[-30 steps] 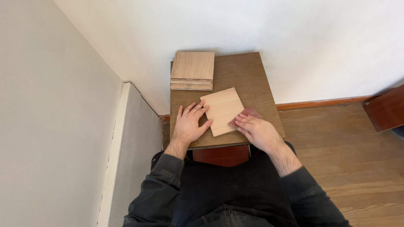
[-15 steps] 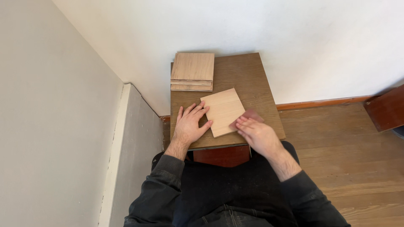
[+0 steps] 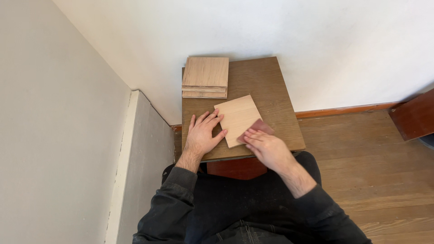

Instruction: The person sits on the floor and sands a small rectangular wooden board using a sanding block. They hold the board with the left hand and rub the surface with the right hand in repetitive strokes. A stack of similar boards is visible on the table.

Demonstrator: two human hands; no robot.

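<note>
Pressing reddish sandpaper (image 3: 258, 126) onto a smooth pale wood square (image 3: 238, 119), right hand (image 3: 266, 148) fingers curl; left hand (image 3: 202, 135) lies flat, fingers spread.

Stack of wooden boards (image 3: 205, 77) at table's far corner, wooden floor (image 3: 375, 171), white wall (image 3: 316, 36)

Table (image 3: 266, 86): small, brown, set in your wall corner.
Stack (image 3: 205, 77): wood boards, back left, perhaps three.
Board (image 3: 237, 118): single, pale, lying flat and skewed near your front edge.
</note>
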